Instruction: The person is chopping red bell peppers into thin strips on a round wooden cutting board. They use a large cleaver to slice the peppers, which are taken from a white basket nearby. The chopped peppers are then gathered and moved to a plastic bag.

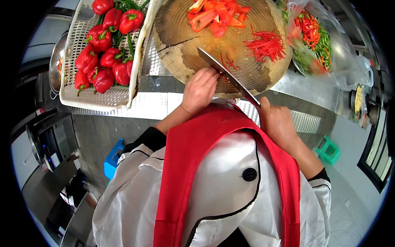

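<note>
My right hand [276,119] is closed around the handle of a wide kitchen cleaver [230,75], whose blade slants across the near part of a round wooden chopping block [176,58]. Against the blade rests my left hand [200,88], fingers curled and pressed to the block; what lies beneath them is mostly hidden. A few thin red pepper shreds [230,62] lie just beyond the blade. To the right is a heap of finely cut red shreds [267,46]. Wide pieces of red bell pepper [219,17] are piled at the block's far side.
A white plastic basket [134,89] of whole red bell peppers [103,81] and green chillies stands left of the block. A metal bowl [55,66] shows beyond it. At right, a clear plastic bag [342,40] holds red and green shreds. Blue [112,160] and green [328,150] plastic stools stand on the floor.
</note>
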### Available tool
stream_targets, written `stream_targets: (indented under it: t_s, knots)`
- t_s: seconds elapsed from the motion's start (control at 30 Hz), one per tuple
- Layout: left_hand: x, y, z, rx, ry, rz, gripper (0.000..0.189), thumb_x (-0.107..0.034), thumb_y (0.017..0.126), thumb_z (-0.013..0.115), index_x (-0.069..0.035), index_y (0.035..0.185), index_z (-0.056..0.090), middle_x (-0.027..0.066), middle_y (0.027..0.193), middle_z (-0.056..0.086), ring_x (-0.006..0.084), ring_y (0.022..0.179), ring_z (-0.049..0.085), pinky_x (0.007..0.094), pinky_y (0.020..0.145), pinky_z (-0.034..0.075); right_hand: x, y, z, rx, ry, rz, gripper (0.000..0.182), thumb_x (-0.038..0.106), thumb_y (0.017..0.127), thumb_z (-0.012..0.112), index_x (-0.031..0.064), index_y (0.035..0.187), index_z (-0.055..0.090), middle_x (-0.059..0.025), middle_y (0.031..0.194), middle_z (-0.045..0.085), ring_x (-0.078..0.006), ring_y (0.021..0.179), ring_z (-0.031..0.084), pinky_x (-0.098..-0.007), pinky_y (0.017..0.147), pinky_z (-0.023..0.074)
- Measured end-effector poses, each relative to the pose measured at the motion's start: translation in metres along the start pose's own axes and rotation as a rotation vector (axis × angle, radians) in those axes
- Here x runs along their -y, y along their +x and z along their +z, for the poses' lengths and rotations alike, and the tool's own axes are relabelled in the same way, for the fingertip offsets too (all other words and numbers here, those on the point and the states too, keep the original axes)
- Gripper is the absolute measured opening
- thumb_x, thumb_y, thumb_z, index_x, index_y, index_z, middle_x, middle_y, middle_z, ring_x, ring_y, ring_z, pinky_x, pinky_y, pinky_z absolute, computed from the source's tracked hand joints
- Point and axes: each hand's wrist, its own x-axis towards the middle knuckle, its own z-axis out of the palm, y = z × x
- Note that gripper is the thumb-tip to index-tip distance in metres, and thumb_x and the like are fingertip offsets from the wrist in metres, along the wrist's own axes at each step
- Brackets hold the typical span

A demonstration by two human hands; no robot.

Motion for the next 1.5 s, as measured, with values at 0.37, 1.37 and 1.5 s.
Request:
stream_targets:
  t_s: [0.37,1.37,1.5]
  knots:
    - [-0.002,-0.002,0.0,-0.002,0.026,-0.01,0.023,-0.001,0.081,0.066,0.003,0.104,0.066,0.0165,0.106,0.063,0.035,0.102,0.06,0.0418,0.089,0.05,-0.008,0.01,-0.001,-0.02,-0.003,-0.01,0.018,0.015,0.091,0.057,0.0019,0.094,0.045,-0.0181,0.059,0.06,-0.0383,0.056,0.061,-0.0489,0.051,0.0468]
    - [0.0,0.0,-0.001,0.015,-0.007,-0.031,0.025,0.002,0.079,0.065,0.003,0.104,0.066,0.0165,0.107,0.064,0.0354,0.103,0.06,0.0416,0.091,0.05,-0.004,-0.004,0.001,0.077,-0.03,0.004,0.012,0.012,0.088,0.053,0.0035,0.091,0.045,-0.0156,0.059,0.061,-0.0349,0.055,0.063,-0.0458,0.05,0.0487]
    - [0.0,0.0,-0.003,0.035,-0.013,-0.027,0.024,0.002,0.079,0.065,0.003,0.103,0.066,0.0168,0.106,0.064,0.0355,0.103,0.06,0.0417,0.09,0.049,-0.008,0.01,0.014,0.024,0.031,0.03,0.015,0.009,0.086,0.056,0.0017,0.093,0.045,-0.0172,0.061,0.061,-0.0382,0.057,0.062,-0.0481,0.052,0.0492]
